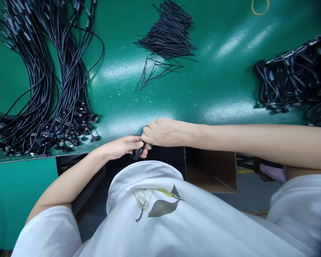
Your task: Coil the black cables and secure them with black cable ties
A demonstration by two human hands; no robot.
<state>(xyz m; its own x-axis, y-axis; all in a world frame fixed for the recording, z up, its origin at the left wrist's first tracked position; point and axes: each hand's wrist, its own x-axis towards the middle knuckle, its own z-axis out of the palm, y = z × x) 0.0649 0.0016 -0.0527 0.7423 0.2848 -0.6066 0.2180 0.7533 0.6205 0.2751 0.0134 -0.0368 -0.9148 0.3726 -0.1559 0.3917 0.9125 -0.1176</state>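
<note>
Both hands, left hand (123,147) and right hand (163,132), pinched on black cable (138,153).

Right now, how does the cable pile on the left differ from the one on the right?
In the left pile the cables run long and uncoiled, connector ends gathered near the table edge; in the right pile they are wound into small coils. The left pile fans out wide; the right pile is heaped tight and partly cut off by the frame. Both are black, on the green table.
</note>
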